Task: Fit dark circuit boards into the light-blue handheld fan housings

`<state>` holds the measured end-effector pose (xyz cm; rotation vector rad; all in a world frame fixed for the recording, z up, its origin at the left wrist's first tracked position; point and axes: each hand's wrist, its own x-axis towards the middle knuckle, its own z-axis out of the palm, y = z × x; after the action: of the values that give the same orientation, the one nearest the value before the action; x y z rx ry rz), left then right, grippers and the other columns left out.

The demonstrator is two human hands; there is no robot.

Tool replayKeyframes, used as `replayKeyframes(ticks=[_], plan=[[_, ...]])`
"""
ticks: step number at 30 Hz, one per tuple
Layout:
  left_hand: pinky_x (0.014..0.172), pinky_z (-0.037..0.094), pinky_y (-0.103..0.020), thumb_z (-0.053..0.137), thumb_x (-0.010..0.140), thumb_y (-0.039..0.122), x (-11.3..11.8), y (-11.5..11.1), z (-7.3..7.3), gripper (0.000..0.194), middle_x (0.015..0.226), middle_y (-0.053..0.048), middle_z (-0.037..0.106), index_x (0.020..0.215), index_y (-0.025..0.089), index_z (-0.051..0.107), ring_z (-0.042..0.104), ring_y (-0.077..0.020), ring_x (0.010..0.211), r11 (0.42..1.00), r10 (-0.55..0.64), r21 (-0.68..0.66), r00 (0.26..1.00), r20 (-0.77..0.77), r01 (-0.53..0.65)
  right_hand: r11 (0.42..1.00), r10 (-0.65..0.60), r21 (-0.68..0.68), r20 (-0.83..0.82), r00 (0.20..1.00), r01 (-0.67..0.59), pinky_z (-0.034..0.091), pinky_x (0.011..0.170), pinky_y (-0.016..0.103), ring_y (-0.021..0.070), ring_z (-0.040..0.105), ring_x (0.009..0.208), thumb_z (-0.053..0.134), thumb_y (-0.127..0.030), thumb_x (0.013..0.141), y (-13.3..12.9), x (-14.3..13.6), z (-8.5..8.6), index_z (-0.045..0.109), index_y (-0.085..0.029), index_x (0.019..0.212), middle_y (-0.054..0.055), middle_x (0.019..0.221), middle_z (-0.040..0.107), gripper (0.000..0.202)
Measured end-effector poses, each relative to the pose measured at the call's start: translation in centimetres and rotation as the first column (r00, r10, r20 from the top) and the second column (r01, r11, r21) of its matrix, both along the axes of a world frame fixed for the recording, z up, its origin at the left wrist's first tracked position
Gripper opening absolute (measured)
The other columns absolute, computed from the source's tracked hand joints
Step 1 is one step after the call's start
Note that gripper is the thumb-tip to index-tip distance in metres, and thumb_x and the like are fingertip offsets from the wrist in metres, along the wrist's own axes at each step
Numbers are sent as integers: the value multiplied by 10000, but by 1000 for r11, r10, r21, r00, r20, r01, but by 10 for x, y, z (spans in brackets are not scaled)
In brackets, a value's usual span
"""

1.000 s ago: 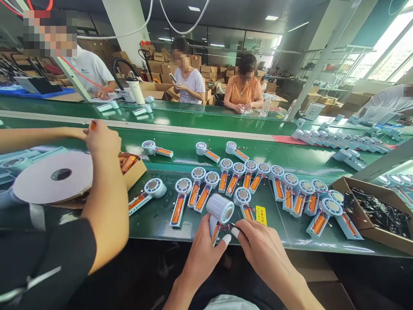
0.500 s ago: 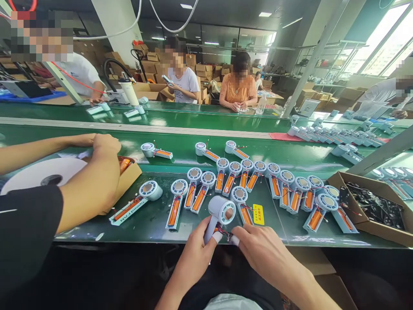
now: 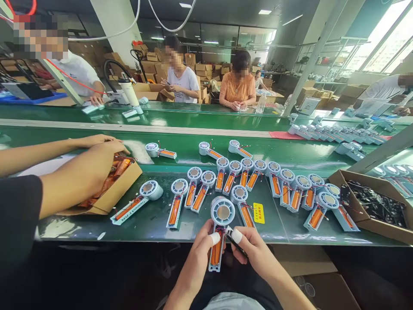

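The handheld fan is in the left hand at the near edge of the bench, its open handle facing up; the left fingers close around the handle, the thumb pressing near the orange cell; the right hand pinches a small black part between thumb and fingers, beside the fan's neck, where thin wires gather; whether a plug is seated there is too small to tell. The step looks like joining part and wires; to do it well, brace the handle firmly, line the part up before pushing, press the connector rather than tugging leads, and leave no wire trapped beneath.
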<state>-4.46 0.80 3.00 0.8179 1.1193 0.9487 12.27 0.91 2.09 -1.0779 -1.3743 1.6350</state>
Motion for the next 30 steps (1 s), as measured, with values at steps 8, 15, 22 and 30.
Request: replayKeyframes(ticks=[8, 15, 22, 30], plan=[[1019, 481, -358, 615, 839, 501, 9, -4, -6, 432, 1287, -60, 691, 1174, 238, 686, 561, -304, 1289, 988, 154, -6, 974, -165, -157, 972, -226, 62, 7, 974, 225, 310, 502, 219, 80, 324, 467, 458, -662, 957, -12, -18, -4, 473, -199, 651, -72, 485, 391, 555], [548, 435, -216, 572, 863, 448, 23, 3, -5, 257, 616, 41, 555, 817, 206, 643, 535, -136, 609, 990, 130, 73, 981, -143, -120, 784, -470, 575, 302, 830, 235, 559, 715, 270, 196, 708, 810, 524, -387, 986, -30, -16, -14, 628, -204, 1191, 77, 965, 747, 294], [676, 529, -281, 603, 853, 540, 17, -1, -3, 463, 830, -21, 702, 1169, 206, 658, 642, -182, 722, 995, 62, -80, 998, -19, -64, 655, -616, 731, 369, 696, 192, 592, 687, 270, 209, 734, 811, 484, -237, 997, -36, -3, -24, 640, -247, 1328, 102, 992, 735, 366], [602, 464, -218, 582, 877, 450, 22, 2, -5, 294, 701, 32, 601, 1037, 217, 662, 547, -133, 642, 997, 67, 50, 993, -97, -63, 750, -500, 651, 446, 742, 115, 587, 687, 292, 193, 692, 715, 471, -270, 997, -38, -2, -14, 558, -299, 1434, 73, 908, 694, 446]])
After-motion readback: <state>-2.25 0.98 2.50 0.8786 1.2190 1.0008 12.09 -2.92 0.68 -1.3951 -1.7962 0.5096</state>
